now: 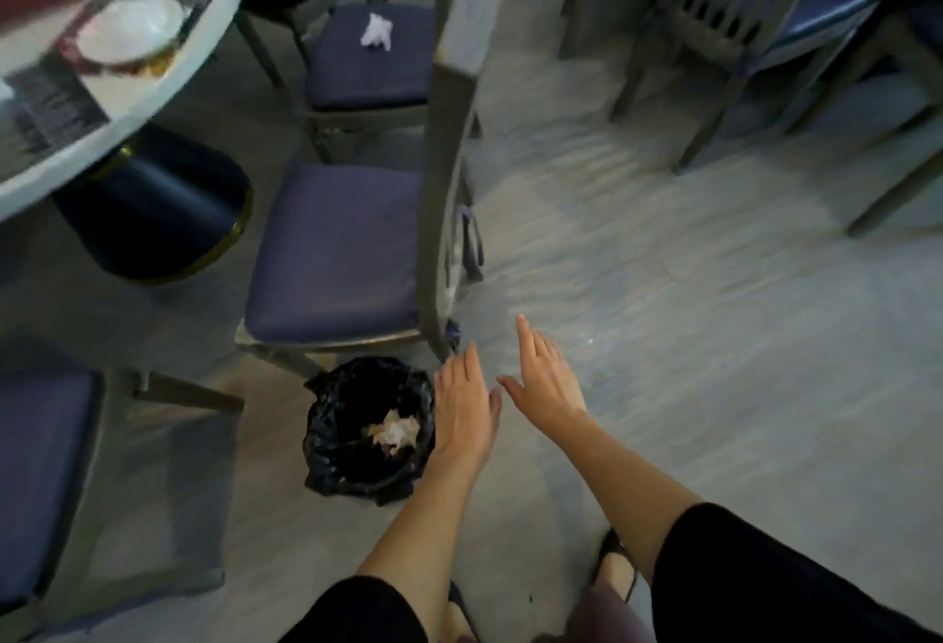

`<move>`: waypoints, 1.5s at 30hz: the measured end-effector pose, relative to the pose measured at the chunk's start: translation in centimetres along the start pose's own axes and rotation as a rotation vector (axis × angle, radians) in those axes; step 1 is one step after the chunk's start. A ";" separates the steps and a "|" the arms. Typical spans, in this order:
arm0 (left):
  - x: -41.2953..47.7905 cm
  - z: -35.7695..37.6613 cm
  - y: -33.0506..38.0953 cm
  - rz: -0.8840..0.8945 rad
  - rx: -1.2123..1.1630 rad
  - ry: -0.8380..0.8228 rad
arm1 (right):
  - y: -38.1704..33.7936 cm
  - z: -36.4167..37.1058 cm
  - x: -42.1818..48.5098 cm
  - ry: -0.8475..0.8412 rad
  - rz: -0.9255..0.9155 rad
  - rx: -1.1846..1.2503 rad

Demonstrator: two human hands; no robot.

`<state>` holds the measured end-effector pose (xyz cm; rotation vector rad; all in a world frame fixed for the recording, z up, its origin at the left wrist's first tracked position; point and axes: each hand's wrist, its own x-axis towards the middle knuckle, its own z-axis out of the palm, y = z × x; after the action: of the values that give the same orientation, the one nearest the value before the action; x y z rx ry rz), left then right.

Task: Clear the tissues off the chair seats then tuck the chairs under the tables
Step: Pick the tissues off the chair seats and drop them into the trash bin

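Note:
A crumpled white tissue (376, 32) lies on the blue seat of the far chair (367, 76). The nearer chair (334, 254) has a bare blue seat and stands pulled out from the round table (204, 35). A small bin lined with a black bag (367, 430) sits on the floor below that chair, with crumpled tissue (394, 430) inside. My left hand (464, 405) hovers flat at the bin's right rim, fingers apart, holding nothing. My right hand (543, 377) is stretched out beside it over the floor, also holding nothing.
The table carries a white plate (130, 27) and dark placemats, on a dark round pedestal (153, 213). Another blue-seated chair (41, 484) stands at lower left. More chairs (755, 14) crowd the upper right. Grey tiled floor (689, 310) spreads to the right. My feet show at the bottom.

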<state>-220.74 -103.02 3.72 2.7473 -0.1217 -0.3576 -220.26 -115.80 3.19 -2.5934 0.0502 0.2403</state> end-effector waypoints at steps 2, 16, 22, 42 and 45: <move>1.7 -0.9 4.1 0.018 -0.015 0.025 | 2.1 -3.7 1.2 0.018 -0.002 -0.007; 22.2 -5.8 21.9 -0.015 -0.053 0.176 | 12.7 -22.8 19.5 0.045 -0.149 -0.173; 34.1 -8.9 24.5 -0.060 -0.015 0.229 | 13.7 -27.5 31.7 0.053 -0.210 -0.191; 65.6 -13.6 24.2 -0.477 -0.035 0.306 | 11.8 -34.0 72.3 -0.223 -0.640 -0.238; 70.7 -13.6 25.3 -0.483 -0.064 0.292 | 11.7 -34.6 77.8 -0.244 -0.656 -0.223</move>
<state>-149.96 -131.01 8.97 2.7023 0.6242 -0.0739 -139.19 -142.65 12.40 -2.6090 -0.9413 0.3246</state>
